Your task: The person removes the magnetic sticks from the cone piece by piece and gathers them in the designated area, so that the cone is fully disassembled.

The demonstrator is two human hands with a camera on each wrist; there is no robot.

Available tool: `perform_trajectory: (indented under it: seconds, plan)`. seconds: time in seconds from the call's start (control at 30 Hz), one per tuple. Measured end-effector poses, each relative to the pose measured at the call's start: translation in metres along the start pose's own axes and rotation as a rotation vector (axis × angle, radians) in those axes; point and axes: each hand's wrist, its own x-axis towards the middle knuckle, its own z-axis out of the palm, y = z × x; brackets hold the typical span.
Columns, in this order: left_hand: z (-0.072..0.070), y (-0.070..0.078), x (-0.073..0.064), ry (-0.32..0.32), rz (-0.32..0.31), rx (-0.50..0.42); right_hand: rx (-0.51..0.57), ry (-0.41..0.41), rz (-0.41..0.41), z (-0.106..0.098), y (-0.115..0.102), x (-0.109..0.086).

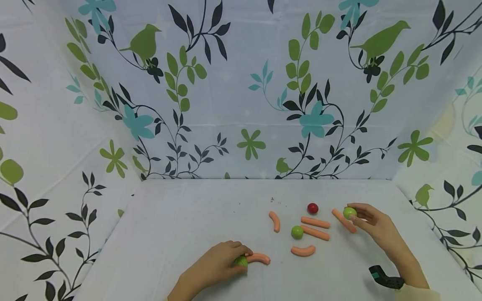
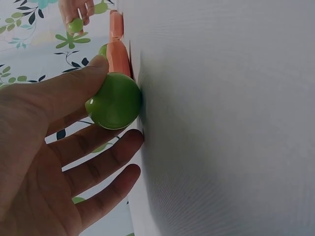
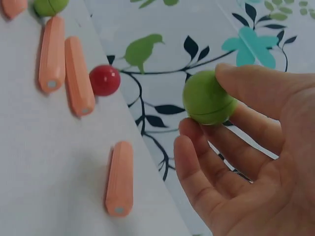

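Low in the head view my left hand (image 1: 224, 260) pinches a green ball (image 2: 115, 101) between thumb and fingers, down at the white tabletop. A curved orange stick (image 1: 259, 258) lies just beyond that ball's right side. At the right, my right hand (image 1: 378, 225) holds another green ball (image 3: 209, 98) with thumb and fingertips; in the right wrist view it is raised off the table. Near it lies a straight orange stick (image 1: 343, 220). A third green ball (image 1: 297, 232) sits mid-table, by the end of a straight orange stick (image 1: 315, 233).
Around the middle lie another straight orange stick (image 1: 315, 222) and two curved ones, the upper (image 1: 275, 221) and the lower (image 1: 303, 251). A red ball (image 1: 312, 208) sits behind them. Patterned cloth (image 1: 233, 83) walls the table's back and sides. A black device (image 1: 385, 278) is by the right wrist.
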Motion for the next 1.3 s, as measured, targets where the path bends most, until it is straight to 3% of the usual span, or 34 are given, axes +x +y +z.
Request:
perform_trajectory:
  seconds: [0.27, 0.63, 0.83, 1.03, 1.3]
  plan:
    - [0.001, -0.001, -0.001, 0.016, 0.011, 0.07, 0.05, 0.093, 0.067, -0.004, 0.025, 0.003]
    - [0.002, -0.003, 0.0, -0.002, 0.02, 0.087, 0.053, 0.187, 0.182, 0.002, 0.05, 0.007]
    - [0.007, -0.005, -0.002, -0.006, 0.015, 0.066, -0.013, 0.18, 0.208, 0.01, 0.057, 0.005]
    - [0.009, -0.006, -0.001, -0.015, 0.028, 0.058, -0.105, 0.166, 0.158, 0.017, 0.056, 0.003]
    - [0.008, -0.006, 0.0, -0.025, 0.011, 0.059, -0.151, 0.05, 0.161, 0.014, 0.05, 0.006]
